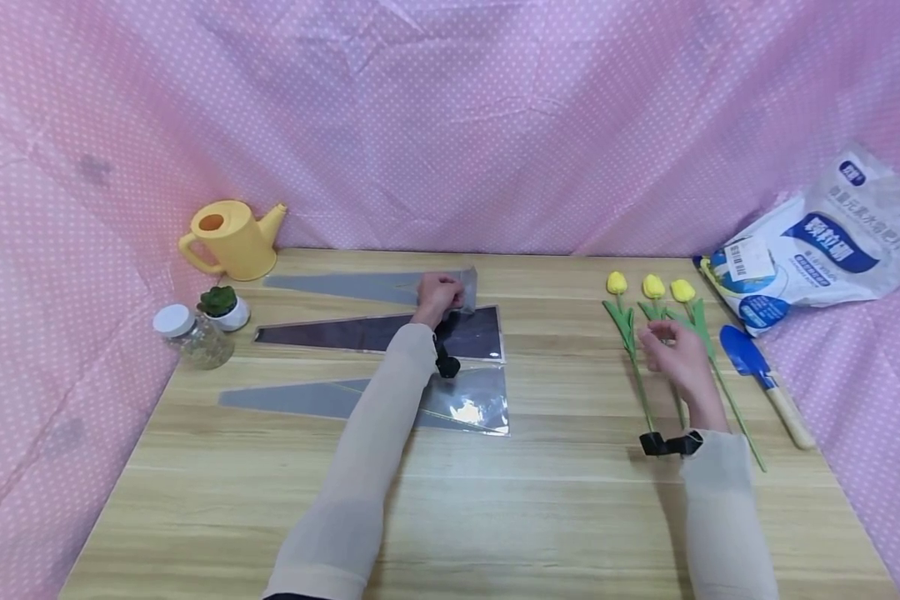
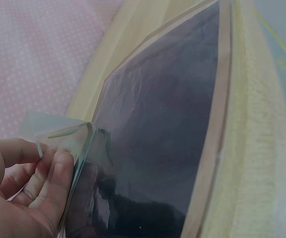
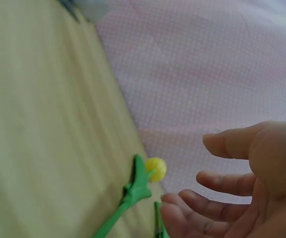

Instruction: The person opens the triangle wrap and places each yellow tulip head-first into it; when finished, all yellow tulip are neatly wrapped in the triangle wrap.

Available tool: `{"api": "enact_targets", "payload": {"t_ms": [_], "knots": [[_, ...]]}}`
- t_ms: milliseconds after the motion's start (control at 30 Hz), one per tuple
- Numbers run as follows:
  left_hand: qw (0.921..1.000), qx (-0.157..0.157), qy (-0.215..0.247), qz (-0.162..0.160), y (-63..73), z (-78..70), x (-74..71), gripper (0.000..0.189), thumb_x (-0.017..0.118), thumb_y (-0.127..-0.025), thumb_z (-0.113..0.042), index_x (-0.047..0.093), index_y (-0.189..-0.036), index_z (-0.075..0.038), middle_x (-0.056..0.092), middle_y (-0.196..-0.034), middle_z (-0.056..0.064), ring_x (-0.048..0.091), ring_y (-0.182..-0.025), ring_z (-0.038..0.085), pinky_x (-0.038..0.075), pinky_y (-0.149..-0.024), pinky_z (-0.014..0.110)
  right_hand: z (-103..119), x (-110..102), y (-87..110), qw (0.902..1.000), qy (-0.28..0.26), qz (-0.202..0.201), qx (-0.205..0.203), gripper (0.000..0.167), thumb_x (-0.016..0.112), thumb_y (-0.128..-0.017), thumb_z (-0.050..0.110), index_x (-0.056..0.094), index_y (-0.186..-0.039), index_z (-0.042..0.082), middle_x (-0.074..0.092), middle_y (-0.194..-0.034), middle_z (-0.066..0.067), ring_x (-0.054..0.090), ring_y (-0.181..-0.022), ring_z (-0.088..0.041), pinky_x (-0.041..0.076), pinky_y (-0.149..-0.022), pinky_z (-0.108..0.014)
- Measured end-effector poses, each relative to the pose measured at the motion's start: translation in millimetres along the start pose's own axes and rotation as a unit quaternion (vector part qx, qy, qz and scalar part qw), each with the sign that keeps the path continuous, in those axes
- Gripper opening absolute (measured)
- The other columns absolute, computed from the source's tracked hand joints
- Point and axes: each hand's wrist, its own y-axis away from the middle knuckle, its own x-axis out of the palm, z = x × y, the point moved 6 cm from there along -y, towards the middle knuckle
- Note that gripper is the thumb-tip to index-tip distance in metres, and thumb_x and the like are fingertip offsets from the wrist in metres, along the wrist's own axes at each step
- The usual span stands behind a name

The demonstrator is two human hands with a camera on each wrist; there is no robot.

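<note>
wooden table beneath, plastic sleeve pinched between left fingers.

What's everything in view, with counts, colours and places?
watering can: 1, yellow, back left
plant: 1, green, white-potted, left
jar: 1, clear, white-lidded, left
clear wrappers: 2, greyish, centre left
dark wrapper: 1, dark grey, between them
tulips: 3, yellow and green, right
trowel: 1, blue, right
bag: 1, white and blue, back right
table: 1, pale wood, underneath
cloth: 1, pink, dotted, behind
cameras: 2, black, wrist-worn
sleeves: 2, beige, front
left grip: 1, bare, pinching far clear wrapper
right grip: 1, bare, over tulips
</note>
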Motion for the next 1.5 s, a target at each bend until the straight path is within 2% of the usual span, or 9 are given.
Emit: {"api": "enact_targets", "payload": {"t_ms": [133, 267, 333, 533, 700, 933, 1067, 1233, 1500], "knots": [[1.0, 0.002, 0.004, -0.001, 0.0, -1.3, 0.2, 0.013, 0.064, -0.089, -0.001, 0.075, -0.095, 0.004, 0.067, -0.078, 0.007, 0.059, -0.055, 0.009, 0.053, -0.058, 0.025, -10.8, 6.9, 5.6, 0.999, 0.036, 0.024, 0.011, 0.063, 0.05, -0.103, 0.036, 0.039, -0.145, -0.009, 0.051, -0.134, -0.032, 0.068, -0.085, -0.014, 0.058, -0.066, -0.022], [1.0, 0.004, 0.004, -0.002, 0.6, -2.2, 0.1, 0.013, 0.064, -0.089, -0.001, 0.074, -0.095, 0.004, 0.065, -0.074, 0.004, 0.059, -0.055, 0.008, 0.052, -0.057, 0.024, -19.0, 14.0, 11.3, 0.9968, 0.06, 0.051, 0.017, 0.068, 0.051, -0.103, 0.037, 0.033, -0.148, -0.011, 0.048, -0.138, -0.036, 0.064, -0.111, -0.041, 0.059, -0.069, -0.024], [1.0, 0.006, 0.005, -0.002, 0.7, -2.4, 0.1, 0.014, 0.064, -0.089, -0.001, 0.074, -0.095, 0.004, 0.065, -0.073, 0.004, 0.059, -0.055, 0.009, 0.052, -0.057, 0.023, -21.3, 16.2, 13.8, 0.9954, 0.072, 0.06, 0.019, 0.071, 0.053, -0.102, 0.037, 0.031, -0.149, -0.011, 0.046, -0.139, -0.038, 0.059, -0.119, -0.049, 0.061, -0.071, -0.027], [0.9999, 0.008, 0.008, -0.002, -0.1, -2.4, 0.3, 0.014, 0.063, -0.091, -0.002, 0.074, -0.096, 0.005, 0.066, -0.075, 0.005, 0.061, -0.056, 0.009, 0.053, -0.058, 0.023, -23.5, 19.3, 17.0, 0.9883, 0.139, 0.061, 0.01, 0.067, 0.061, -0.098, 0.029, 0.037, -0.144, -0.014, 0.053, -0.131, -0.039, 0.062, -0.11, -0.048, 0.059, -0.081, -0.046], [0.9999, 0.006, 0.01, 0.0, -0.4, -1.9, 0.7, 0.014, 0.063, -0.091, -0.002, 0.074, -0.097, 0.005, 0.066, -0.078, 0.007, 0.061, -0.056, 0.01, 0.054, -0.059, 0.024, -24.4, 23.3, 19.1, 0.9808, 0.179, 0.077, 0.012, 0.06, 0.063, -0.097, 0.026, 0.046, -0.138, -0.014, 0.056, -0.127, -0.038, 0.062, -0.107, -0.044, 0.056, -0.084, -0.049], [1.0, 0.007, 0.005, 0.0, -0.4, -2.1, 1.3, 0.014, 0.063, -0.09, -0.001, 0.074, -0.095, 0.005, 0.065, -0.073, 0.004, 0.06, -0.054, 0.009, 0.054, -0.058, 0.025, -21.9, 28.2, 19.5, 0.9738, 0.213, 0.079, 0.003, 0.047, 0.062, -0.096, 0.013, 0.05, -0.134, -0.014, 0.058, -0.126, -0.038, 0.058, -0.114, -0.049, 0.052, -0.09, -0.057], [0.9999, 0.009, -0.003, -0.005, -1.8, -1.3, 1.3, 0.013, 0.064, -0.088, -0.001, 0.074, -0.094, 0.005, 0.063, -0.068, 0.001, 0.059, -0.052, 0.007, 0.053, -0.056, 0.023, -20.2, 29.9, 18.1, 0.9722, 0.222, 0.073, -0.008, 0.041, 0.061, -0.095, 0.007, 0.053, -0.13, -0.014, 0.061, -0.121, -0.036, 0.06, -0.111, -0.049, 0.052, -0.088, -0.057], [0.9995, 0.012, -0.026, -0.01, -1.7, -0.8, 0.0, 0.012, 0.064, -0.088, -0.002, 0.075, -0.089, 0.001, 0.062, -0.066, 0.0, 0.057, -0.052, 0.009, 0.051, -0.057, 0.026, -19.4, 31.9, 16.3, 0.9668, 0.243, 0.079, -0.001, 0.04, 0.057, -0.095, 0.006, 0.053, -0.13, -0.013, 0.059, -0.125, -0.037, 0.06, -0.113, -0.049, 0.054, -0.085, -0.055], [0.9996, 0.016, -0.02, -0.01, 1.3, -1.8, -0.3, 0.012, 0.063, -0.088, -0.002, 0.075, -0.09, 0.002, 0.063, -0.068, 0.001, 0.057, -0.053, 0.009, 0.052, -0.058, 0.026, -18.2, 32.3, 14.0, 0.9627, 0.252, 0.098, 0.01, 0.044, 0.051, -0.09, 0.003, 0.051, -0.129, -0.017, 0.057, -0.122, -0.037, 0.059, -0.096, -0.039, 0.052, -0.073, -0.044]]}}
